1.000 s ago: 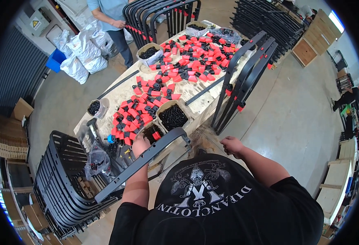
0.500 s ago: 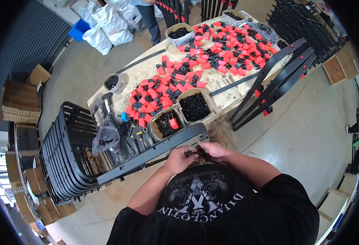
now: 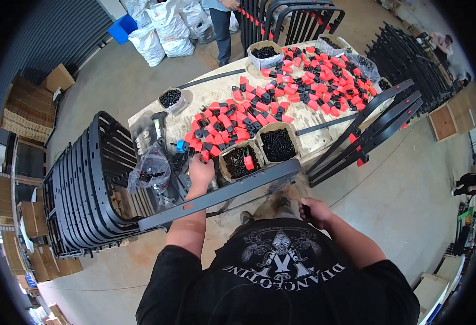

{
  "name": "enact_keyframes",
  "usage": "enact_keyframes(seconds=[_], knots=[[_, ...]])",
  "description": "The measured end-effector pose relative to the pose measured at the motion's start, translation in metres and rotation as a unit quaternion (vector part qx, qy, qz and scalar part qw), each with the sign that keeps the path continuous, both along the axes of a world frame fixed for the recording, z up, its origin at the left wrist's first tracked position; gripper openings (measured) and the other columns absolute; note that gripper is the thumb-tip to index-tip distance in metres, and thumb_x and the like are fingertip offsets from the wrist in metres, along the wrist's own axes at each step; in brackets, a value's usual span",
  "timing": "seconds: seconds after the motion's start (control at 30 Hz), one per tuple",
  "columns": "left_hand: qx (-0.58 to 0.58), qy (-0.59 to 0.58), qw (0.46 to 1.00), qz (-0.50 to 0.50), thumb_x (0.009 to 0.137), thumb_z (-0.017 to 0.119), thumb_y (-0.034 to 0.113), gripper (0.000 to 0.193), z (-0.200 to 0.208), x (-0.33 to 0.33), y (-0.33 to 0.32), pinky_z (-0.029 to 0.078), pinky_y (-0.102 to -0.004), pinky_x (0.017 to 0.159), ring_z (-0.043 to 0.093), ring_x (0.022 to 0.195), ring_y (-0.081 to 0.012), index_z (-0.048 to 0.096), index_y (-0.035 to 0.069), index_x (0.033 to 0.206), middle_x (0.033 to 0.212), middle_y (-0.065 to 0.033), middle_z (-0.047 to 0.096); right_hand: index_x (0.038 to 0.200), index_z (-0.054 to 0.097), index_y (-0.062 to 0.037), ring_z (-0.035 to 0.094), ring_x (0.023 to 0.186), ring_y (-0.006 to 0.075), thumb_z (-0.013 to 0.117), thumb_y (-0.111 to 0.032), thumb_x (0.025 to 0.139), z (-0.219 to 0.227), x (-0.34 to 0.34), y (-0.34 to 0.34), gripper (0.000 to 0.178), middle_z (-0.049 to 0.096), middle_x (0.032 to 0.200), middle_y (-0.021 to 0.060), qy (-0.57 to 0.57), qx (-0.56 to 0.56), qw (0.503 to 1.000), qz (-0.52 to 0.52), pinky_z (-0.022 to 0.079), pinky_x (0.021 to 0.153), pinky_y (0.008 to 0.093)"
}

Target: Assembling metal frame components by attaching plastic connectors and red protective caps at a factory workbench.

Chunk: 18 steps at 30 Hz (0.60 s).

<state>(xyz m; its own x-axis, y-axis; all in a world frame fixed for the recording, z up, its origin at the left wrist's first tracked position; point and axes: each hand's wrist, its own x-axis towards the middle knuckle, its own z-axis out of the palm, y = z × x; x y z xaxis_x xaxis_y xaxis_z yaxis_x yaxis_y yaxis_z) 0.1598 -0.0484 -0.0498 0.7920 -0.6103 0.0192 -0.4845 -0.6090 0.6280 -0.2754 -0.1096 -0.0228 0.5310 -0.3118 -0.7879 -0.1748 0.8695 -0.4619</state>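
Note:
My left hand (image 3: 201,172) reaches over the grey metal bar (image 3: 221,196) to the near left edge of a pile of red and black plastic pieces (image 3: 224,124). Its fingers close at one red and black piece (image 3: 205,156); the grip is partly hidden. Off the table, in front of my body, my right hand (image 3: 317,212) is curled round a small dark object (image 3: 305,210), mostly covered by the fingers. Beside my left hand, a box of small black hardware (image 3: 228,172) has a red piece (image 3: 249,162) on top. Black bolts fill the adjoining box (image 3: 277,145).
Curved black frames (image 3: 78,184) stand stacked at the left, and more frames (image 3: 368,130) lean at the table's right. A hammer (image 3: 159,125) and a clear plastic bag (image 3: 152,170) lie on the table (image 3: 146,115). A person (image 3: 224,32) stands beyond it, near white sacks (image 3: 167,30).
My hands were together below the bar and are now apart. The left has moved out to the red and black pile; the right has drawn rightward with the dark object.

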Motion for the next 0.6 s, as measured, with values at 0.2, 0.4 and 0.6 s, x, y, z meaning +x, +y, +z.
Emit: enact_keyframes(seconds=[0.2, 0.4, 0.6], knots=[[-0.136, -0.084, 0.986, -0.041, 0.084, 0.074, 0.022, 0.033, -0.006, -0.013, -0.04, 0.053, -0.0448, 0.084, 0.066, 0.094, -0.0387, 0.067, -0.003, 0.104, 0.098, -0.0226, 0.068, 0.081, 0.056, -0.0094, 0.05, 0.06, 0.0179, 0.059, -0.026, 0.098, 0.004, -0.045, 0.035, 0.024, 0.054, 0.072, 0.0039, 0.12, -0.03, 0.985, -0.117, 0.042, 0.056, 0.0318], [0.114, -0.039, 0.966, -0.23, 0.088, 0.068, 0.037, 0.048, 0.016, -0.081, -0.069, 0.056, -0.0485, 0.075, 0.069, 0.078, -0.0374, 0.066, -0.004, 0.114, 0.085, -0.0192, 0.069, 0.079, 0.059, -0.0087, 0.051, 0.062, 0.0174, 0.059, -0.028, 0.098, 0.014, -0.08, 0.066, 0.026, 0.055, 0.069, 0.0045, 0.196, -0.115, 0.965, -0.126, 0.044, 0.058, 0.0328], [-0.074, 0.173, 0.93, -0.316, 0.088, 0.068, 0.031, 0.041, 0.013, -0.102, -0.071, 0.055, -0.0463, 0.069, 0.067, 0.072, -0.0344, 0.064, -0.002, 0.111, 0.08, -0.0165, 0.066, 0.086, 0.068, -0.0065, 0.054, 0.065, 0.0138, 0.059, -0.027, 0.093, 0.022, -0.086, 0.088, 0.024, 0.062, 0.075, 0.0043, 0.347, -0.289, 0.892, -0.011, 0.043, 0.058, 0.0325]])
